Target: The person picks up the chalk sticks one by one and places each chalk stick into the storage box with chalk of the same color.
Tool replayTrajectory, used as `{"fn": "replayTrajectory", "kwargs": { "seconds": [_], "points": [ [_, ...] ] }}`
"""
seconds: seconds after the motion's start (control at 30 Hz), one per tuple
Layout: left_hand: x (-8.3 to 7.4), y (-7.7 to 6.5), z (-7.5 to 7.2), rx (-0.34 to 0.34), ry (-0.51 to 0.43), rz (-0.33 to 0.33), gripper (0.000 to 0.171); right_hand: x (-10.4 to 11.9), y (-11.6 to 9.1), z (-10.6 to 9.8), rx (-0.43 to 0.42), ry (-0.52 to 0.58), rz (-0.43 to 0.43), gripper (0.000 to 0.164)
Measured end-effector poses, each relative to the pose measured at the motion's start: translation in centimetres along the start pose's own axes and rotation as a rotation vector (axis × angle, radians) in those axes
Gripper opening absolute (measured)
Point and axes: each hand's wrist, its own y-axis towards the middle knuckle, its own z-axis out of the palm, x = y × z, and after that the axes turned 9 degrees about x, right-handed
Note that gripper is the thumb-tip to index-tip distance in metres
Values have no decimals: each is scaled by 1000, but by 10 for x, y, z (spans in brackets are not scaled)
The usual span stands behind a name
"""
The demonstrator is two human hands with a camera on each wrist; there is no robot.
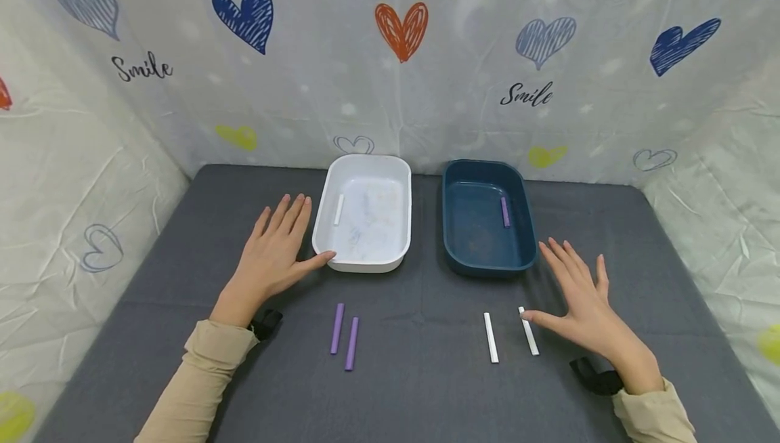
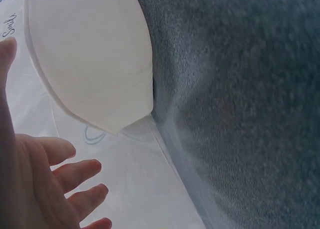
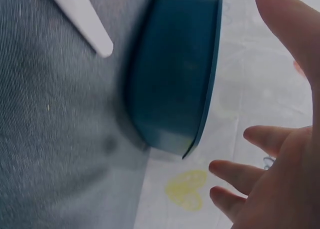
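Note:
My left hand (image 1: pixel 273 257) is spread with nothing in it, beside the white tray (image 1: pixel 372 263); its thumb tip is by the tray's near left corner, and I cannot tell if they touch. A white chalk stick (image 1: pixel 338 210) lies in that tray. To the right, a dark blue tray (image 1: pixel 487 265) has a purple chalk stick (image 1: pixel 505 213) in it. My right hand (image 1: pixel 585 307), fingers apart and holding nothing, hovers off its near right side. From the head view, the thumb overlaps the far end of a white chalk stick (image 1: pixel 530 338); contact is unclear.
Two purple chalk sticks, one (image 1: pixel 337 329) left of the other (image 1: pixel 351 345), lie in front of the white tray. Another white chalk stick (image 1: pixel 491 339) lies before the blue tray. A patterned cloth (image 1: pixel 451 91) hangs behind the grey table (image 1: pixel 420 389).

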Motion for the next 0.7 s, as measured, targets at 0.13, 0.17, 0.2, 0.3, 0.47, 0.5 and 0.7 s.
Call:
{"fn": "replayTrajectory", "kwargs": {
  "seconds": [0.13,0.17,0.2,0.3,0.47,0.5,0.7],
  "points": [
    [-3,2,1,17,-3,0,105,7,-1,3,24,8,18,111],
    [-4,2,1,20,-9,1,105,9,-1,3,31,10,23,111],
    [-5,3,1,21,-8,0,105,11,-1,4,38,10,29,111],
    [-7,4,1,15,-13,6,104,16,-1,6,51,9,34,111],
    [-8,5,3,14,-23,15,104,23,-3,9,49,3,25,111],
    [-8,5,4,17,-25,16,104,24,-4,10,51,3,22,111],
    [-12,8,8,33,-41,18,106,30,-7,15,61,-8,-2,112]
  ]
}}
